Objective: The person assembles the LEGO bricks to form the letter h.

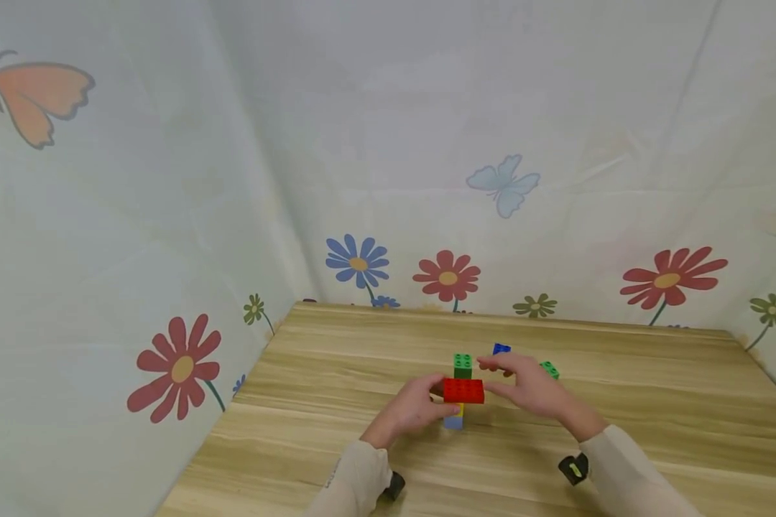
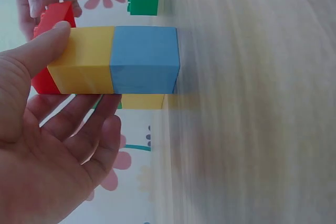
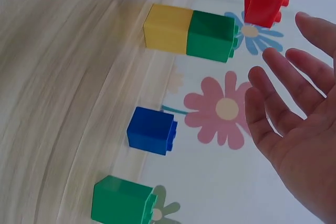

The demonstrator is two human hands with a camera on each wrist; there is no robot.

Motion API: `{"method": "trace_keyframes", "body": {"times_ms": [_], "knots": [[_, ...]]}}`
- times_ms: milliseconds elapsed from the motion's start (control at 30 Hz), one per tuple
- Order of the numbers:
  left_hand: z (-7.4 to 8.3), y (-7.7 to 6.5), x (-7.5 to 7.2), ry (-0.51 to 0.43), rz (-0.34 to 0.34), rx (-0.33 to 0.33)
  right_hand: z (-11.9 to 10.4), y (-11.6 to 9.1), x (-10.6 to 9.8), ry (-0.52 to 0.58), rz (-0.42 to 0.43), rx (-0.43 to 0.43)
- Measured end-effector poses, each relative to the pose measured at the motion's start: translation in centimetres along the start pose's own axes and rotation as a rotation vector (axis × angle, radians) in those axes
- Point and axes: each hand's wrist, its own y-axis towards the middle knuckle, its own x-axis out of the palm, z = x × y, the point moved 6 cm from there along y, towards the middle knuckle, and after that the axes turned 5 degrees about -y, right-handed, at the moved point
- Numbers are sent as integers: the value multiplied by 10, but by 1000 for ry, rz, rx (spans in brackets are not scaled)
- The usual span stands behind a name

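Observation:
A small tower stands on the wooden table (image 1: 284, 431): a light blue block (image 2: 144, 59) at the bottom, a yellow block (image 2: 84, 59) above it and a long red brick (image 1: 463, 391) across the top. My left hand (image 1: 417, 408) pinches the tower near the red-yellow joint, thumb on the near side, fingers behind it. To the right of the red brick, my right hand (image 1: 533, 386) has its fingers extended and holds nothing. Just behind the tower is a second stack, a green block (image 3: 211, 35) on a yellow block (image 3: 167, 29).
A dark blue block (image 3: 151, 130) and a loose green block (image 3: 122, 200) stand on the table beyond my right hand. A flower-printed cloth (image 1: 388, 143) hangs behind the table's far edge and along its left side.

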Motion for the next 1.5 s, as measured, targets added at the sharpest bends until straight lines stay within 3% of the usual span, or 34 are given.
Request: {"method": "trace_keyframes", "body": {"times_ms": [400,733,1500], "knots": [[1,-2,-4,0,20,25,16,9,1,16,21,88],[2,-2,-6,-13,14,32,30,20,13,63,1,137],[-1,-2,-5,-13,10,32,45,36,40,159,-55,143]]}}
